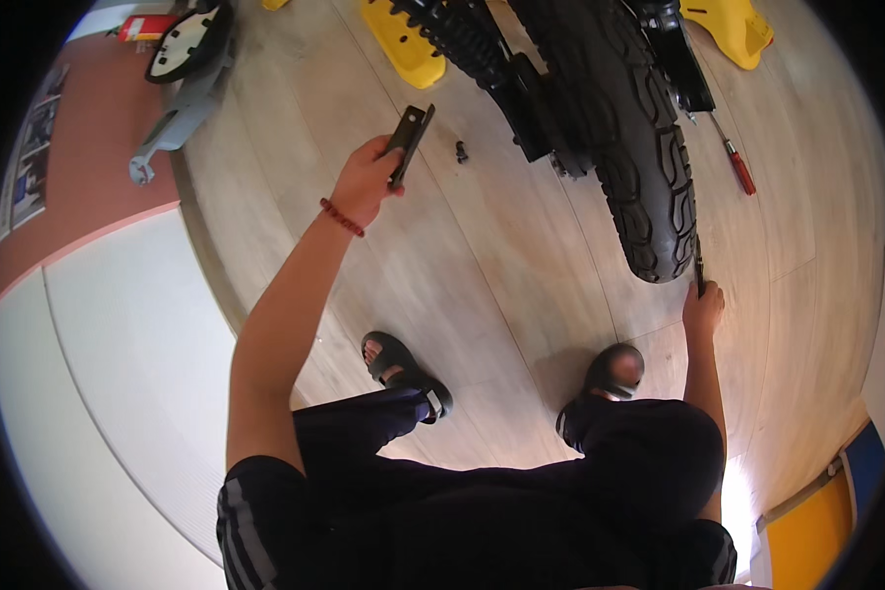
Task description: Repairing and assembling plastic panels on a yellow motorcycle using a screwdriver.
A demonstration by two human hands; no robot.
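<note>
Wood floor (pixel 501 265), pink-and-white wall (pixel 103 147) at left. One tyre (pixel 610 147), top right of centre. Left hand (pixel 366 179): fingers clenched on one black plate (pixel 409 146), well left of tyre. Right hand (pixel 703 309): grasping one slim dark tool (pixel 700 277), tyre's near end; can't tell whether touching. On floor: one red screwdriver (pixel 740 172), small black hardware (pixel 461 152), count unclear. Three yellow pieces (pixel 413 59), top edge.

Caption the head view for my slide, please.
Left hand holding a dark flat part, right hand a thin dark object near a tire; red-handled screwdriver on the floor.
</note>
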